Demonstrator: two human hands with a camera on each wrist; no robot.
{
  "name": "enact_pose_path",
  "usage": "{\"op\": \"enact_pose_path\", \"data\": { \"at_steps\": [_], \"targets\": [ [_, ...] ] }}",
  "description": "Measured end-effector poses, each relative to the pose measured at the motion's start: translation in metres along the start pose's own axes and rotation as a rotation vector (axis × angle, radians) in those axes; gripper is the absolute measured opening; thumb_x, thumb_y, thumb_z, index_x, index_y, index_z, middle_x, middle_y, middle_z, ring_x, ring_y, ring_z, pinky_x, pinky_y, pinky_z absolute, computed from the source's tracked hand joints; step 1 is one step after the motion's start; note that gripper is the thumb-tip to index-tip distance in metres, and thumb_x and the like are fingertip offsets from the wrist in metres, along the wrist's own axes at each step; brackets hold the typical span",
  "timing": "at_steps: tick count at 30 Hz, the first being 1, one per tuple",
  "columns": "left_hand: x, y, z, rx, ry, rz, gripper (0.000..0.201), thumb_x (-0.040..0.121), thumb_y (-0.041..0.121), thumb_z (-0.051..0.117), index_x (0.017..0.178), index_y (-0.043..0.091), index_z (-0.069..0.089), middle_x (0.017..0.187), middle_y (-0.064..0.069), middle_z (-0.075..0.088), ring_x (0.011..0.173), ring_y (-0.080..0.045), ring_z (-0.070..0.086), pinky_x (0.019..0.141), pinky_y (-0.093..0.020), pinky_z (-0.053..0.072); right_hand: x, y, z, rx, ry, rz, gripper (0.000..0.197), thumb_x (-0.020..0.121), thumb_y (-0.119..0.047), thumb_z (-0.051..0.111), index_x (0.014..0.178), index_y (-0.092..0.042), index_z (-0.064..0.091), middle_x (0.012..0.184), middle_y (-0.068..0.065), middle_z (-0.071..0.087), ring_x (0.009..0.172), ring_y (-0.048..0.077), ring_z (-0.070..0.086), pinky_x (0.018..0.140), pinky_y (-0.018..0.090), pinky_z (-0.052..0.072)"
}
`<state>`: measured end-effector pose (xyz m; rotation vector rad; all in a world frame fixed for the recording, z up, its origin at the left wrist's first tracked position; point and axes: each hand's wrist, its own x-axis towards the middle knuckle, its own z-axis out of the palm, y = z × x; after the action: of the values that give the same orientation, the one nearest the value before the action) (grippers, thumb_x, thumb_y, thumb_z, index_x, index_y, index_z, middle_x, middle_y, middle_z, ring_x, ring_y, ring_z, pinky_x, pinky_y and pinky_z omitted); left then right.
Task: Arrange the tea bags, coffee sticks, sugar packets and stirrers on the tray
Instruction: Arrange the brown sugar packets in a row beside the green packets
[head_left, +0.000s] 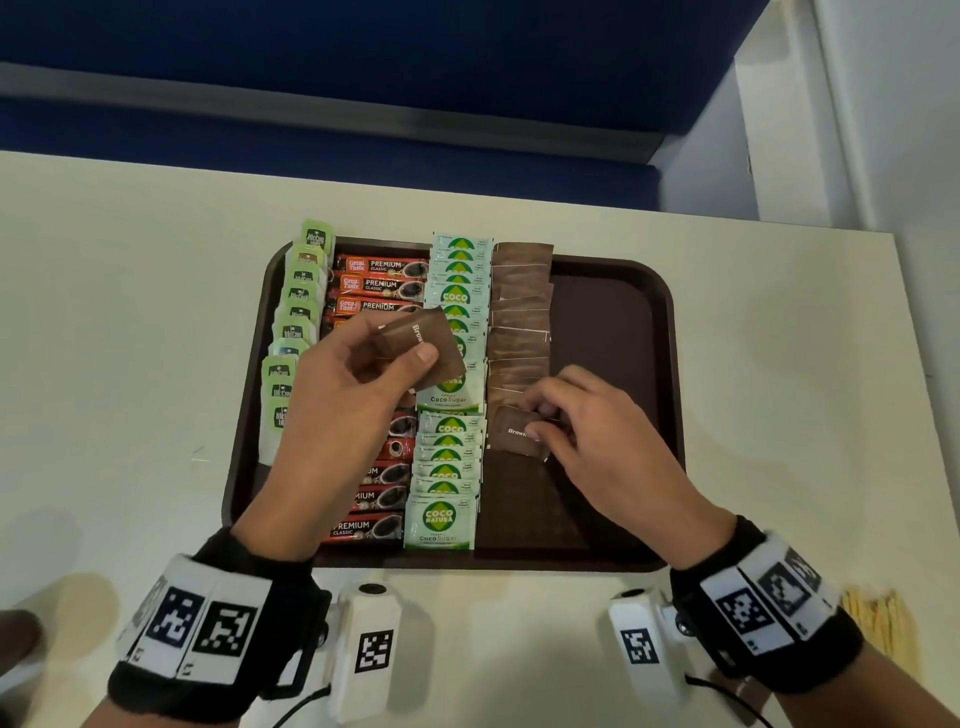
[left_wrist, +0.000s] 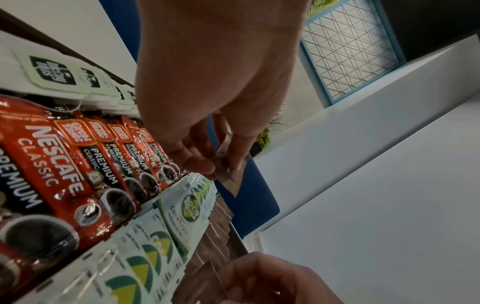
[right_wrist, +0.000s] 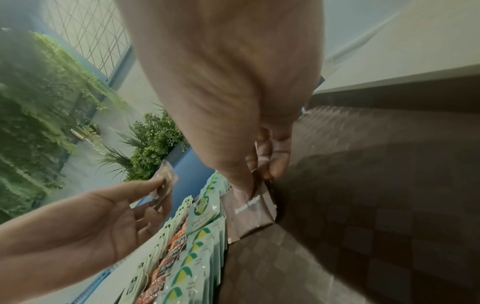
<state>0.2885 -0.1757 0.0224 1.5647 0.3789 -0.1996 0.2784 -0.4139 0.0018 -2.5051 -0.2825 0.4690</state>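
A dark brown tray (head_left: 623, 415) carries four columns: green-tagged tea bags (head_left: 296, 322), red coffee sticks (head_left: 382, 286), pale green Coco Sugar packets (head_left: 447, 462) and brown sugar packets (head_left: 519, 312). My left hand (head_left: 363, 374) hovers over the coffee and sugar columns, pinching a small stack of brown sugar packets (head_left: 434, 345) between thumb and fingers. My right hand (head_left: 576, 431) pinches one brown sugar packet (head_left: 511, 431) lying at the near end of the brown column, thumb on top (right_wrist: 244, 195). In the left wrist view the held brown packets (left_wrist: 228, 176) show edge-on.
The tray sits on a cream table (head_left: 130, 312), with its right third (head_left: 608, 322) bare. A bundle of wooden stirrers (head_left: 878, 629) lies on the table at the near right. A blue partition (head_left: 363, 78) stands behind the table.
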Motion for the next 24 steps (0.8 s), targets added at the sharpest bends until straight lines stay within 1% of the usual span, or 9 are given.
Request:
{"op": "enact_pose_path", "data": {
  "at_steps": [2, 5, 9, 13, 16, 19, 21, 22, 24],
  "targets": [
    [-0.001, -0.002, -0.001, -0.010, 0.006, -0.004, 0.024, 0.097, 0.012, 0.077, 0.119, 0.019, 0.076, 0.107, 0.002, 0.082, 0.096, -0.008, 0.075, 0.075, -0.017, 0.056, 0.000, -0.001, 0.001, -0.014, 0.013, -0.003, 0.015, 0.102, -0.025, 0.069, 0.118, -0.026, 0.069, 0.113, -0.012, 0.053, 0.100, 0.010, 0.061, 0.087, 0.033, 0.057],
    [-0.002, -0.002, 0.000, -0.036, 0.013, -0.004, 0.030, 0.094, 0.011, 0.080, 0.123, 0.017, 0.074, 0.106, 0.002, 0.083, 0.098, -0.009, 0.077, 0.078, -0.018, 0.057, 0.000, -0.001, 0.002, -0.017, 0.028, -0.011, 0.018, 0.102, -0.025, 0.069, 0.120, -0.025, 0.068, 0.116, -0.012, 0.048, 0.101, 0.009, 0.060, 0.088, 0.032, 0.058],
    [-0.002, -0.001, -0.001, -0.062, 0.016, -0.018, 0.033, 0.092, 0.010, 0.082, 0.123, 0.016, 0.073, 0.101, 0.003, 0.084, 0.091, -0.007, 0.078, 0.073, -0.015, 0.057, 0.002, 0.000, 0.003, 0.003, 0.055, -0.009, 0.018, 0.102, -0.025, 0.070, 0.119, -0.027, 0.065, 0.117, -0.013, 0.047, 0.098, 0.007, 0.058, 0.086, 0.029, 0.058],
    [-0.001, -0.002, -0.001, -0.059, 0.019, -0.023, 0.029, 0.093, 0.011, 0.081, 0.120, 0.016, 0.073, 0.099, 0.003, 0.084, 0.087, -0.006, 0.077, 0.070, -0.017, 0.057, 0.002, 0.003, 0.005, 0.017, 0.077, -0.008, 0.022, 0.101, -0.025, 0.072, 0.122, -0.027, 0.065, 0.118, -0.014, 0.047, 0.096, 0.003, 0.055, 0.087, 0.026, 0.057],
    [-0.001, -0.004, 0.000, -0.072, 0.017, -0.023, 0.022, 0.096, 0.011, 0.078, 0.117, 0.016, 0.074, 0.097, 0.003, 0.083, 0.081, -0.004, 0.075, 0.068, -0.017, 0.057, 0.002, 0.004, 0.005, 0.027, 0.085, 0.004, 0.023, 0.101, -0.028, 0.072, 0.123, -0.027, 0.065, 0.120, -0.015, 0.047, 0.095, 0.003, 0.056, 0.088, 0.027, 0.058],
    [-0.001, -0.005, 0.004, -0.092, 0.014, -0.040, 0.017, 0.098, 0.011, 0.075, 0.115, 0.014, 0.077, 0.100, 0.000, 0.082, 0.084, -0.009, 0.076, 0.072, -0.023, 0.062, 0.001, 0.003, 0.002, 0.053, 0.115, 0.029, 0.023, 0.101, -0.032, 0.071, 0.123, -0.028, 0.066, 0.120, -0.015, 0.046, 0.096, 0.003, 0.058, 0.087, 0.023, 0.057],
    [-0.002, -0.005, 0.009, -0.110, 0.001, -0.058, 0.014, 0.099, 0.008, 0.074, 0.111, 0.013, 0.078, 0.099, -0.003, 0.082, 0.084, -0.015, 0.078, 0.075, -0.028, 0.066, 0.000, 0.000, -0.003, 0.133, 0.178, 0.053, 0.019, 0.102, -0.032, 0.070, 0.120, -0.027, 0.068, 0.117, -0.015, 0.051, 0.098, 0.002, 0.061, 0.085, 0.019, 0.056],
    [-0.003, -0.005, 0.012, -0.126, -0.011, -0.069, 0.014, 0.099, 0.006, 0.073, 0.110, 0.012, 0.079, 0.098, -0.005, 0.082, 0.084, -0.019, 0.079, 0.076, -0.029, 0.066, -0.001, -0.003, -0.005, 0.216, 0.215, 0.071, 0.017, 0.102, -0.031, 0.070, 0.118, -0.026, 0.070, 0.115, -0.014, 0.056, 0.098, 0.004, 0.063, 0.084, 0.020, 0.056],
    [-0.006, -0.005, 0.018, -0.151, -0.044, -0.094, 0.014, 0.099, 0.004, 0.073, 0.111, 0.008, 0.079, 0.102, -0.013, 0.081, 0.086, -0.026, 0.081, 0.076, -0.031, 0.068, -0.003, -0.013, -0.013, 0.472, 0.240, 0.119, 0.012, 0.103, -0.029, 0.069, 0.112, -0.024, 0.074, 0.106, -0.010, 0.069, 0.094, 0.009, 0.069, 0.080, 0.022, 0.058]
  ]
}}
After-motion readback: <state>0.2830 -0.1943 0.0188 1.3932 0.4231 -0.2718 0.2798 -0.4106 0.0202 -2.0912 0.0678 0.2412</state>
